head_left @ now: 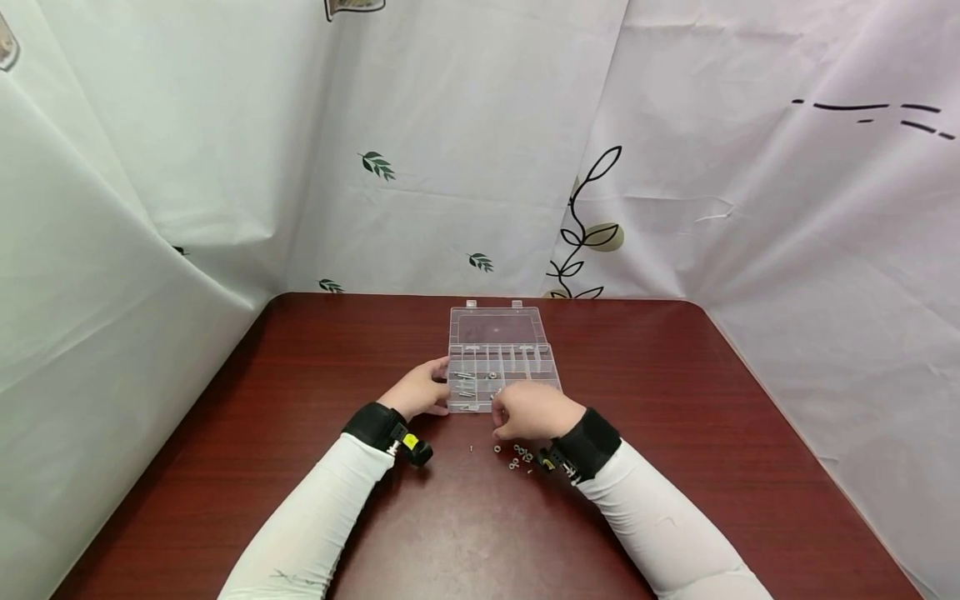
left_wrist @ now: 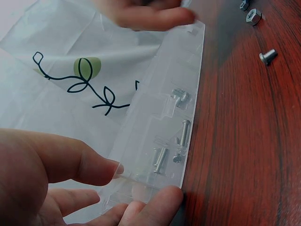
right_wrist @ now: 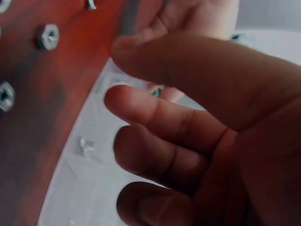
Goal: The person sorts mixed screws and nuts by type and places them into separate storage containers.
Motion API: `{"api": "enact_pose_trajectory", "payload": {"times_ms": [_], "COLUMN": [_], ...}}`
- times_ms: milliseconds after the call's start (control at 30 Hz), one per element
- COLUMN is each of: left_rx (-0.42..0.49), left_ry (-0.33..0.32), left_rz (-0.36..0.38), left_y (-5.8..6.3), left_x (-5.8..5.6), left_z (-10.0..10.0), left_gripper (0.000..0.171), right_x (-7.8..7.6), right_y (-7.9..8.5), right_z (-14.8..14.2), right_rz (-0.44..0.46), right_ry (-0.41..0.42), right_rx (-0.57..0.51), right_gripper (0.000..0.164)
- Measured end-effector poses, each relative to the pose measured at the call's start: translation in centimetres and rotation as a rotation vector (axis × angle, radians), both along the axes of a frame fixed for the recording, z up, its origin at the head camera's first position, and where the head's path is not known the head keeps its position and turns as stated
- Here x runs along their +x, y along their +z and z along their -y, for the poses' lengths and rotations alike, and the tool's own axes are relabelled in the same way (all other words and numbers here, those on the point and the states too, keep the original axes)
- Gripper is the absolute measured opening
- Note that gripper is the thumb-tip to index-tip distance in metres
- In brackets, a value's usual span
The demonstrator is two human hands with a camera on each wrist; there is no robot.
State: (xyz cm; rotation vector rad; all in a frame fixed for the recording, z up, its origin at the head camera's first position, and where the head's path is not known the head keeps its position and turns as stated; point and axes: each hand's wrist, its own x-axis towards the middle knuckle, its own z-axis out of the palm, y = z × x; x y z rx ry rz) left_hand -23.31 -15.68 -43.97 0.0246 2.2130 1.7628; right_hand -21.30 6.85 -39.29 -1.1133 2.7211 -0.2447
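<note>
A clear plastic compartment box [head_left: 495, 327] stands on the table with its lid swung back. My left hand [head_left: 420, 389] grips its left end, with thumb and fingers around the corner in the left wrist view. Long screws [left_wrist: 161, 160] lie in the compartments close to that hand, and a small cluster of short screws [left_wrist: 179, 95] lies further along. Over the front right of the box is my right hand [head_left: 536, 408]. Its thumb and bent fingers [right_wrist: 136, 103] stand apart, with nothing visible between them in the right wrist view.
Several loose hex nuts [head_left: 521, 451] lie on the dark red table [head_left: 337, 350] in front of the box, near the right wrist. A small screw [left_wrist: 268, 56] lies apart from them. White patterned cloth [head_left: 465, 108] hangs behind and at both sides.
</note>
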Motion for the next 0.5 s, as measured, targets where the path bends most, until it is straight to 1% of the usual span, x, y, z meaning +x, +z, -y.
{"api": "enact_pose_trajectory", "payload": {"times_ms": [67,133,300,500], "left_rx": [-0.001,-0.001,-0.011,-0.019], "left_ry": [-0.001,-0.001,0.003,0.006], "left_rz": [-0.001,-0.002,-0.002,0.004], "left_y": [0.0,0.0,0.1,0.0], "left_x": [0.0,0.0,0.0,0.0], "left_z": [-0.1,-0.1,-0.1,0.0], "left_gripper": [0.079,0.078,0.078,0.077], "right_x": [0.3,0.4,0.6,0.6], "right_y": [-0.3,-0.7,-1.5,-1.7], "right_z": [0.1,0.3,0.6,0.8], "right_rz": [0.027,0.033,0.027,0.024], "right_ry": [0.008,0.011,0.032,0.055], "right_rx": [0.011,0.028,0.064,0.076], "right_gripper": [0.023,0.024,0.026,0.025]}}
